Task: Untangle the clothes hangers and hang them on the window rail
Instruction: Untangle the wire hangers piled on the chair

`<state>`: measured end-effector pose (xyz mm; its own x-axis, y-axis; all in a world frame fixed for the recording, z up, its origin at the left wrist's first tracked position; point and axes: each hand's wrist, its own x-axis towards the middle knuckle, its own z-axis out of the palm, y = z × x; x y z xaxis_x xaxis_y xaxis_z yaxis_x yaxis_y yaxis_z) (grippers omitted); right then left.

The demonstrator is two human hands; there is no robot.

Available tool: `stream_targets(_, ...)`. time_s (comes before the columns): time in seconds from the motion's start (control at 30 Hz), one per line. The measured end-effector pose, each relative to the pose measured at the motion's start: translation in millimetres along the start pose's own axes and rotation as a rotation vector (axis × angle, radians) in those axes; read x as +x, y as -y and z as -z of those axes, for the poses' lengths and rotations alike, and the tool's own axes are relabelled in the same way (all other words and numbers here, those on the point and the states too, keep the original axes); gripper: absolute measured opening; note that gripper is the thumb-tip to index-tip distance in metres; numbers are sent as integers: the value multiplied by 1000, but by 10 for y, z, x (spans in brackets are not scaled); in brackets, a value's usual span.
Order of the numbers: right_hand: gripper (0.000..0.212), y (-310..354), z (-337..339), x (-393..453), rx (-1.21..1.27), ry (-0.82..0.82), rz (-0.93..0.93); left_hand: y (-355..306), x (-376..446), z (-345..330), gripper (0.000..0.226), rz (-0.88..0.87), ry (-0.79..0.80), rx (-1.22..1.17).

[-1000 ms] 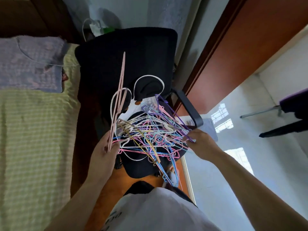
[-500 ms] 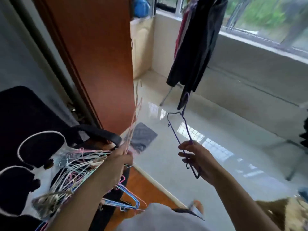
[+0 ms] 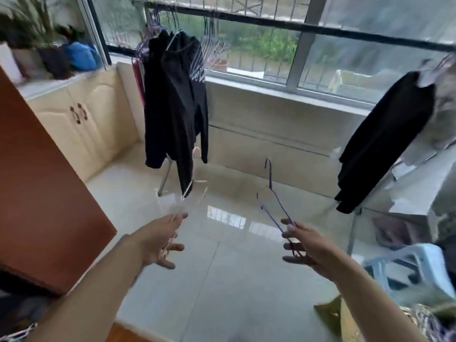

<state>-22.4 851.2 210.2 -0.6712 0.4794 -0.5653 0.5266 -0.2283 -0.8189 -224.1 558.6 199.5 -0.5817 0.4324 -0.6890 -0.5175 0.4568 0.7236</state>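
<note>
Glossy pale floor tiles [image 3: 222,280] throw back the window light like a mirror, while the purple hanger [image 3: 272,206] in the right hand [image 3: 302,243] reads as thin coated wire, smooth and slightly shiny. The pink hanger [image 3: 195,178] in the left hand [image 3: 158,239] looks the same slim wire, paler and blurred. Matt black cloth hangs in the jacket [image 3: 175,102], the cabinet doors [image 3: 81,124] show a smooth cream satin finish, the door panel [image 3: 37,193] a reddish wood-look surface, and the rail [image 3: 271,23] dark metal.
</note>
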Motion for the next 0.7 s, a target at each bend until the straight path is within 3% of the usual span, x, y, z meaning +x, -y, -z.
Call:
stream_targets(0.13,21,435,188,344,16,-43,69,-358,186,-294,34,-23,-46,-28)
stream_targets(0.33,26,1204,182,782,60,-51,90,-1167,423,-435,25,-205,-140,24)
stream_targets(0.7,29,3375,-325,2037,29,-214,289,-3266,1333,291,29,-481,-135,167)
